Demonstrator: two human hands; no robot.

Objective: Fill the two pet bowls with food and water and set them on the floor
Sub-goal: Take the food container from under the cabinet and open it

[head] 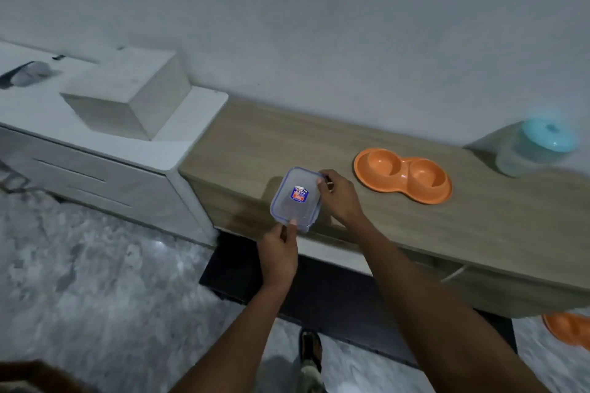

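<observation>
A clear plastic food container (295,199) with a blue-rimmed lid and a small label stands near the front of the wooden counter (431,226). My left hand (281,249) pinches the lid's near edge. My right hand (340,196) grips the lid's far right corner. An orange double pet bowl (403,174) lies to the right on the counter, both wells looking dry. A clear jug with a light blue lid (533,147) stands at the far right by the wall. A second orange bowl (570,329) shows on the floor at the right edge.
A white cabinet (105,150) adjoins the counter on the left, with a white box (127,99) on top. The marbled grey floor (95,281) spreads below. A dark mat (319,290) lies under the counter's front. My foot (310,351) stands by it.
</observation>
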